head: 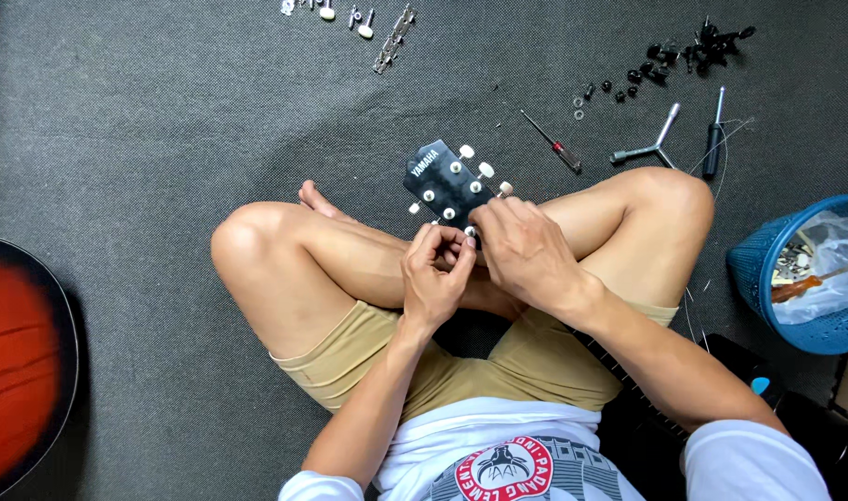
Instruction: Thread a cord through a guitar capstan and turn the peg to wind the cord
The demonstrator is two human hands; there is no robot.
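Person sits cross-legged on grey carpet [145, 139], seen from above. Left hand [435, 278] is raised over the lap, fingers curled, thumb and forefinger pinching at a white tuner peg [470, 232] at the near end of the headstock [447, 181]; whether the peg is actually gripped I cannot tell. Right hand [526, 250] lies just beside the left, touching it, fingers wrapped over the neck where it joins the headstock, clasping it. Headstock is black, sits just beyond both hands, resting across the crossed shins, white pegs on both edges.

Beyond the right hand, on the carpet: small red-handled screwdriver [556, 146], a three-armed wrench [654, 146], a black-handled screwdriver [713, 139], then a scatter of small black parts [670, 60]. Far out to the right of that hand: blue basket [767, 269] with a plastic bag inside. Beyond the left hand, far: metal tuner strips [394, 37]. Far to the left of that hand: red-and-black guitar body [20, 362].
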